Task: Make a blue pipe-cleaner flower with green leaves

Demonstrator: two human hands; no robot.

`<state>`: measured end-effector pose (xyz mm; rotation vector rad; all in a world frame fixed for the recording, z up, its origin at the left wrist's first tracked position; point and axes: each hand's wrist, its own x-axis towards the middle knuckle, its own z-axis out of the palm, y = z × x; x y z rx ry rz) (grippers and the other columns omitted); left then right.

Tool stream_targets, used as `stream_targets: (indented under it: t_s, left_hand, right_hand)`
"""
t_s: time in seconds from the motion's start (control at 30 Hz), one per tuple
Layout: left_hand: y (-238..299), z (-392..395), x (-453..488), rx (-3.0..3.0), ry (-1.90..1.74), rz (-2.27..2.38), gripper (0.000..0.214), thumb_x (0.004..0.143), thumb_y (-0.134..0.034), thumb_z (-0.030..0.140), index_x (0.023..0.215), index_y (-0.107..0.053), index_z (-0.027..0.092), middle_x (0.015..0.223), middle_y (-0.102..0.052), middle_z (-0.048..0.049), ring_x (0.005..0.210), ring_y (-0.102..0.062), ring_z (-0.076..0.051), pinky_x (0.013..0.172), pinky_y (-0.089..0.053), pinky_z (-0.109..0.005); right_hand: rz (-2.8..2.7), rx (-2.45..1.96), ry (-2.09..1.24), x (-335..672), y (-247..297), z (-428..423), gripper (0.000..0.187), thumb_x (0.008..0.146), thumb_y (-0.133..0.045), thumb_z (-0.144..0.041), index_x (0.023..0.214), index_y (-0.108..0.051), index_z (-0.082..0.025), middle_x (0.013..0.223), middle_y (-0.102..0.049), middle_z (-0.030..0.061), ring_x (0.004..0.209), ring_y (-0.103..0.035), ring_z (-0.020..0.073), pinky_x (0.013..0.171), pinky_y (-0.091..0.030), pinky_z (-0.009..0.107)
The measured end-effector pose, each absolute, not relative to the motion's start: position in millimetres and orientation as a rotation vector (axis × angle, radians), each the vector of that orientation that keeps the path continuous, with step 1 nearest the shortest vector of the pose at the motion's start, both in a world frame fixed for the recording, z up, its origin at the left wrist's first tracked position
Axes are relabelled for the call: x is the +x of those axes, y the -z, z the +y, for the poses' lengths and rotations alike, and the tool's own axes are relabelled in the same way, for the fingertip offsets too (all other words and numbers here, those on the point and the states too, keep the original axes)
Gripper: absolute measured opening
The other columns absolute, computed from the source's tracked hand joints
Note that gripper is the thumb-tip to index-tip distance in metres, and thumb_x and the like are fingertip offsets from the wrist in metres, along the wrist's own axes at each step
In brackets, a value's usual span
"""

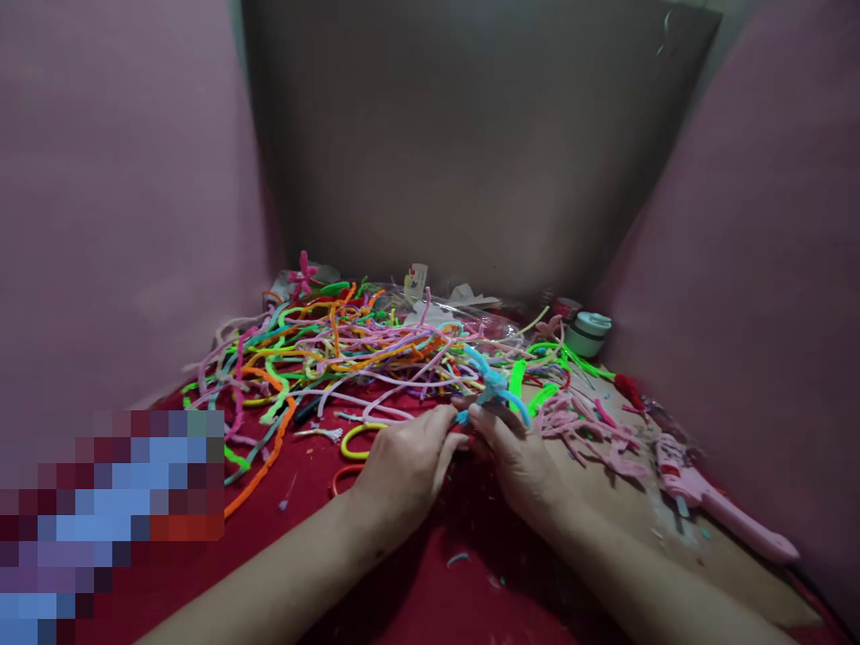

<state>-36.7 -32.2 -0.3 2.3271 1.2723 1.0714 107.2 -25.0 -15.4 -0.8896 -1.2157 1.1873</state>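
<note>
A light-blue pipe cleaner shape (495, 387), bent and twisted into a bunched middle with curved ends, sits at the fingertips of both hands. My left hand (407, 452) pinches its lower left end, thumb and fingers together. From the other side my right hand (520, 457) grips it with the thumb on top; its fingers are mostly hidden below. Bright green pipe cleaner pieces (517, 383) lie just beyond the right hand. Beside my left hand are a yellow loop handle (345, 442) and a red loop handle (336, 480), partly covered by the wrist.
A tangled heap of coloured pipe cleaners (376, 354) spreads over the red cloth (430, 573). On the right, pink pieces (584, 425) and a pink glue gun (732, 515) rest on a brown board (618, 537). A mint container (589, 333) stands behind. Pink panels (121, 197) flank both sides.
</note>
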Motion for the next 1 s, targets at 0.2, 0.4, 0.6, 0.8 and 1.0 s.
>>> stream_targets:
  t_s: [0.2, 0.4, 0.6, 0.8, 1.0]
  left_hand:
    - [-1, -30, -33, 2.692, -0.986, 1.366, 0.022, 0.087, -0.036, 0.013, 0.09, -0.058, 0.015, 0.074, -0.063, -0.0045, 0.064, -0.057, -0.014, 0.058, -0.041, -0.023]
    - [-41, -28, -22, 2.231, -1.137, 1.188, 0.02, 0.085, -0.044, 0.02, 0.092, -0.063, 0.02, 0.062, -0.057, 0.0036, 0.052, -0.047, -0.008, 0.052, -0.035, -0.018]
    - [-47, -30, -13, 1.517, -1.053, 0.95, 0.023, 0.08, -0.054, 0.033, 0.065, -0.055, 0.015, 0.042, -0.036, 0.008, 0.035, -0.027, -0.003, 0.036, -0.02, -0.016]
    - [-24, -23, -21, 1.087, -0.915, 0.671, 0.02, 0.081, -0.055, 0.032, 0.069, -0.051, 0.016, 0.041, -0.036, 0.0095, 0.031, -0.017, -0.002, 0.03, -0.02, -0.013]
    - [-10, -21, -25, 0.879, -0.819, 0.45, 0.013, 0.084, -0.051, 0.025, 0.077, -0.054, 0.015, 0.042, -0.038, 0.0098, 0.029, -0.011, -0.001, 0.026, -0.025, -0.012]
  right_hand:
    - [-1.261, -0.852, -1.216, 107, 7, -27, 0.015, 0.077, -0.061, -0.034, 0.082, -0.067, -0.021, 0.066, -0.055, -0.0036, 0.06, -0.044, 0.0103, 0.058, -0.038, 0.023]
    - [-1.335, -0.721, -1.266, 113, -13, -22, 0.025, 0.079, -0.059, -0.033, 0.1, -0.067, -0.022, 0.071, -0.057, -0.0022, 0.058, -0.04, 0.0093, 0.057, -0.036, 0.023]
    - [-1.393, -0.568, -1.207, 120, -19, -21, 0.018, 0.08, -0.057, -0.031, 0.093, -0.068, -0.023, 0.087, -0.062, 0.0009, 0.08, -0.05, 0.0149, 0.076, -0.041, 0.03]
    - [-1.307, -0.588, -1.427, 123, 0, -10, 0.014, 0.079, -0.06, -0.031, 0.082, -0.067, -0.019, 0.064, -0.049, -0.0028, 0.059, -0.039, 0.0093, 0.058, -0.035, 0.024]
    - [-1.219, -0.448, -1.63, 122, 8, -9, 0.018, 0.078, -0.062, -0.025, 0.094, -0.067, -0.02, 0.066, -0.054, -0.0008, 0.064, -0.045, 0.0108, 0.058, -0.034, 0.024]
